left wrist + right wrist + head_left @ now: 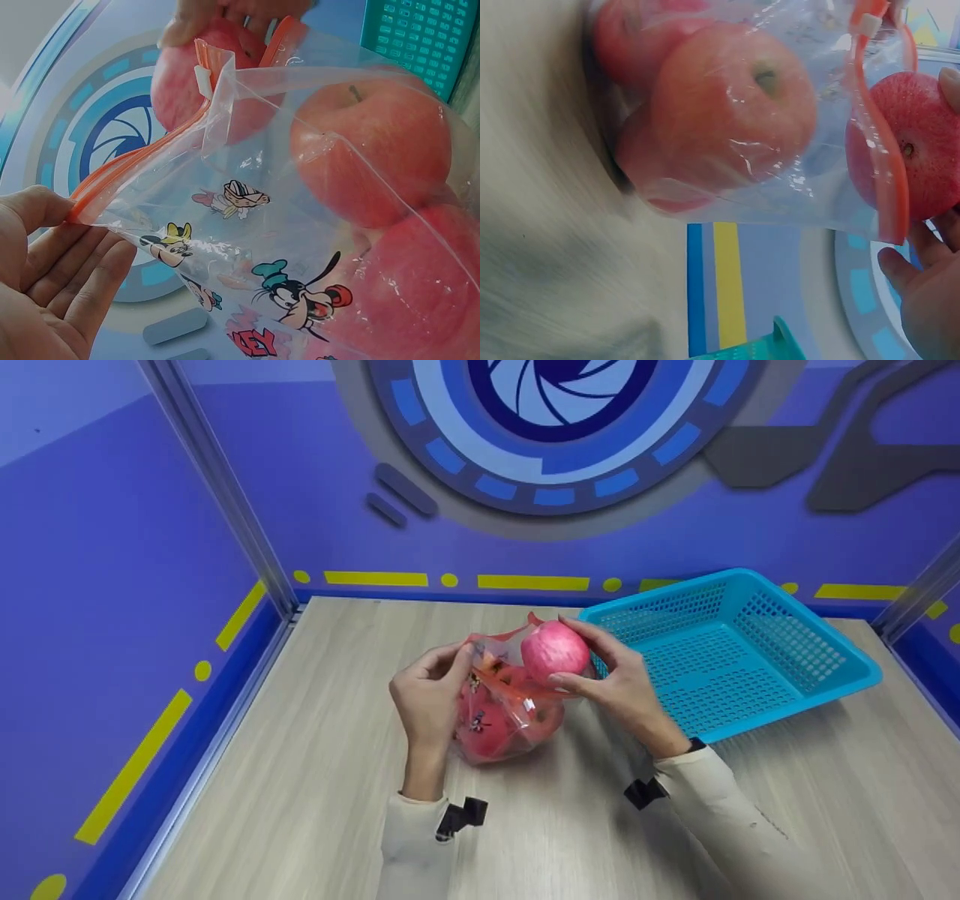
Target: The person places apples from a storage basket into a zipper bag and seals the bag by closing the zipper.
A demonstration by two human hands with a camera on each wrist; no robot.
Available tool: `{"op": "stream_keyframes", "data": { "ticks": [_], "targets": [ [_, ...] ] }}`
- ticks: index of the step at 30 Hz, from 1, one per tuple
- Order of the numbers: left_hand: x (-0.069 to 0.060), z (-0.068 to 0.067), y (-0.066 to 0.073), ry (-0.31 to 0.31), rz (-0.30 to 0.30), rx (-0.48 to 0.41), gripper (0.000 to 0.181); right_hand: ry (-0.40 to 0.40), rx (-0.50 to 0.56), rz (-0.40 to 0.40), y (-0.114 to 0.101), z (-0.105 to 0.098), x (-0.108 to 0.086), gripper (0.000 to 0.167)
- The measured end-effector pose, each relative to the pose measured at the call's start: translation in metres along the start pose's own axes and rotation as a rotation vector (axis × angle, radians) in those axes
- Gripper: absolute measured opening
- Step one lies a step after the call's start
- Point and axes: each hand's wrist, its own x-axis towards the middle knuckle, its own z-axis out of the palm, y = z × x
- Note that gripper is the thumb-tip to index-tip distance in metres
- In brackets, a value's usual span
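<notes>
A clear zip bag (517, 706) with an orange zip edge and cartoon prints stands on the table with several red apples (371, 154) inside. My left hand (427, 701) pinches the bag's orange edge between thumb and finger, and its other fingers lie loosely bent in the left wrist view. One pinkish-red apple (553, 651) is in my right hand (624, 684), gripped between thumb and fingers at the bag's opening. In the right wrist view, the zip edge (891, 176) crosses in front of part of this apple. A small white slider (203, 81) sits on the zip.
To the right stands a turquoise plastic basket (787, 701) with perforated sides and no fruit visible in it. The wood-grain table (315, 780) meets blue printed panels at the back and left, with a metal post (225, 487) in the left corner.
</notes>
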Motion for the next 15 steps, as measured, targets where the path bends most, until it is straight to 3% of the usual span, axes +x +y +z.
{"op": "stream_keyframes", "data": {
  "ticks": [8, 15],
  "targets": [
    [-0.001, 0.000, 0.000, 0.003, -0.018, -0.009, 0.011, -0.011, 0.080, 0.028, 0.007, 0.021, 0.002, 0.076],
    [0.000, 0.001, 0.001, 0.009, -0.027, -0.008, 0.011, -0.038, 0.060, 0.027, 0.008, 0.031, 0.004, 0.080]
  ]
}}
